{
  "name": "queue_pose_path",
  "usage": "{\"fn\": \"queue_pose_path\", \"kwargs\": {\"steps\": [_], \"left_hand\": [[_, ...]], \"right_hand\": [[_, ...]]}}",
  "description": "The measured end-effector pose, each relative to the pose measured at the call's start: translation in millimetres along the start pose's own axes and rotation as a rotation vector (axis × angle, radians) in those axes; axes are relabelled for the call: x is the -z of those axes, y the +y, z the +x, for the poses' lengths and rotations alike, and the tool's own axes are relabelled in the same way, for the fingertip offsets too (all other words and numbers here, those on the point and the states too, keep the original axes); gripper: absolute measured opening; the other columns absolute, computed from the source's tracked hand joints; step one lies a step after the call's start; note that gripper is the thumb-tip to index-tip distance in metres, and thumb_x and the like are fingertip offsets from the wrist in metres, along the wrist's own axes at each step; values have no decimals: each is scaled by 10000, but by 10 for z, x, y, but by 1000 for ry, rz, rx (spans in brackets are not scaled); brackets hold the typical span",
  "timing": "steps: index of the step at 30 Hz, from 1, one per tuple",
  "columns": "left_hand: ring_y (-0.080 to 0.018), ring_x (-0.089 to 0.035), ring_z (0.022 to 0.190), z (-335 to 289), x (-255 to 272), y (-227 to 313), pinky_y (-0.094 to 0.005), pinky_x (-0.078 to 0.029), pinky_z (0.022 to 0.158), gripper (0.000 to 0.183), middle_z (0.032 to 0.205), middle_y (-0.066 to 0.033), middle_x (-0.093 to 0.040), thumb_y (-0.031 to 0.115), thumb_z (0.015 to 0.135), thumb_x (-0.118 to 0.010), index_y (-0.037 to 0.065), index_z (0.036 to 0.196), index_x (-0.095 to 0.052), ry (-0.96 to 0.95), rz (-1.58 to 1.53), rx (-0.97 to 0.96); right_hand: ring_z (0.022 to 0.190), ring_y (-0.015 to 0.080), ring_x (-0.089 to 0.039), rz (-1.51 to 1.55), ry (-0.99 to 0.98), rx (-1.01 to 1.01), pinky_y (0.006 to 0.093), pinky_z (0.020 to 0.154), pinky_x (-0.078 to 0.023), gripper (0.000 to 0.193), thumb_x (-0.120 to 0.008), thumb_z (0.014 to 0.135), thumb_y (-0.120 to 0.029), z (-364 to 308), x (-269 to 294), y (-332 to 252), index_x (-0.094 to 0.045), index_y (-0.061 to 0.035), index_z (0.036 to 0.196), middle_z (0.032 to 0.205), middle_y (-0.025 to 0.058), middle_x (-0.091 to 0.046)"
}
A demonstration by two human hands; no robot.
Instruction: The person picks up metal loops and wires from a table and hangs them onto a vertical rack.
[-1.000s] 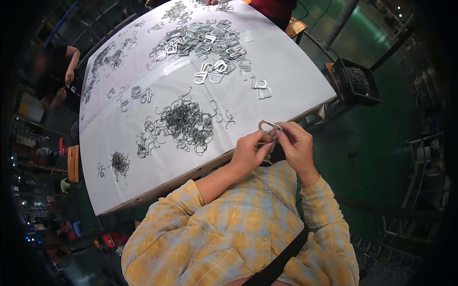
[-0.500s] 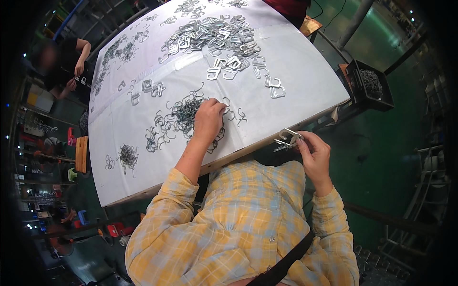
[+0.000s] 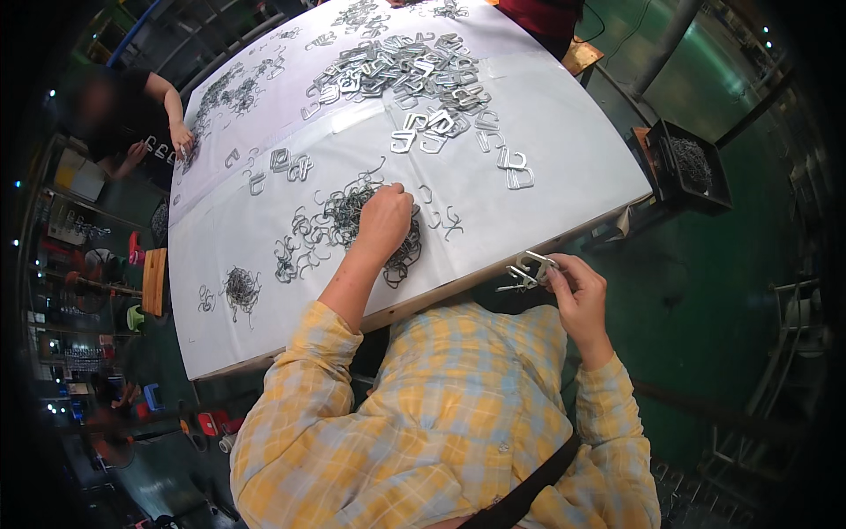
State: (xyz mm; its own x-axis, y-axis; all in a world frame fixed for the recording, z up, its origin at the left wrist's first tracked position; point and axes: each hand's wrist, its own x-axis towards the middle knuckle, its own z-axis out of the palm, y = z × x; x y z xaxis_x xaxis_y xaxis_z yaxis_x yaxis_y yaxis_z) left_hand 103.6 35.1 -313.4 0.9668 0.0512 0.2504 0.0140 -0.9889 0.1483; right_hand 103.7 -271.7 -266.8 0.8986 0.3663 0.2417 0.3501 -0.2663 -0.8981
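My left hand [image 3: 385,219] is closed over the right part of a heap of thin, curved wire clips [image 3: 345,212] on the white table. Its fingertips point down and away, so anything pinched in them is hidden. Just off the table's near edge, my right hand [image 3: 582,289] grips a few silver metal hooks [image 3: 534,269] between thumb and fingers. Several loose wire clips [image 3: 453,222] lie to the right of my left hand. Beyond them are a few flat silver hooks [image 3: 516,170].
A big pile of silver hooks [image 3: 397,66] covers the far middle of the table [image 3: 564,150]. A smaller clip heap [image 3: 241,288] lies near left. A black bin [image 3: 692,163] of metal parts stands at right. A co-worker [image 3: 132,115] works at the left edge, another person's red clothing [image 3: 542,16] far right.
My left hand has drawn its fingers in slightly over the clip heap. My right hand keeps the hooks, turned a little. The co-worker's hand has reached onto the table.
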Motion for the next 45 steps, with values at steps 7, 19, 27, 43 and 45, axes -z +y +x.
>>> {"fn": "queue_pose_path", "kwargs": {"steps": [7, 19, 27, 43, 45], "left_hand": [[-291, -632, 747, 66, -74, 117, -372, -530, 630, 91, 800, -149, -616, 31, 720, -558, -4, 697, -638, -120, 163, -47], [-285, -634, 801, 135, 0, 117, -379, -522, 658, 81, 815, -136, -635, 38, 697, -577, 36, 706, -657, -110, 51, 115], [-306, -629, 746, -49, 9, 212, -402, -507, 685, 79, 767, -154, -642, 54, 766, -563, 23, 790, -632, -27, -520, 419], [-267, -467, 923, -369, 159, 1357, -376, -379, 787, 105, 904, -66, -505, 114, 685, -668, 88, 742, -583, 88, -1068, -162], [-262, -471, 924, -373, 130, 1396, -379, -375, 786, 106, 911, -63, -510, 110, 688, -663, 93, 748, -578, 99, -1048, -156]], "right_hand": [[663, 140, -624, 54, -9, -10, 241, 579, -491, 128, -563, 840, 13, -5, -50, 24, -619, 31, 954, 790, 86, -617], [740, 79, -577, 111, -64, -65, 230, 672, -513, 157, -568, 822, 64, -96, -81, 121, -610, 44, 972, 834, 36, -600], [721, 77, -552, 169, -137, -98, 212, 668, -464, 102, -602, 850, -3, -80, -144, 298, -593, 39, 942, 810, 26, -600], [663, 60, -506, 143, -151, -28, 187, 593, -415, 75, -610, 845, -9, -98, -145, 329, -571, 44, 881, 769, 7, -565], [669, 61, -513, 164, -130, -37, 190, 593, -422, 82, -613, 846, -13, -110, -168, 282, -572, 48, 884, 774, 11, -571]]}}
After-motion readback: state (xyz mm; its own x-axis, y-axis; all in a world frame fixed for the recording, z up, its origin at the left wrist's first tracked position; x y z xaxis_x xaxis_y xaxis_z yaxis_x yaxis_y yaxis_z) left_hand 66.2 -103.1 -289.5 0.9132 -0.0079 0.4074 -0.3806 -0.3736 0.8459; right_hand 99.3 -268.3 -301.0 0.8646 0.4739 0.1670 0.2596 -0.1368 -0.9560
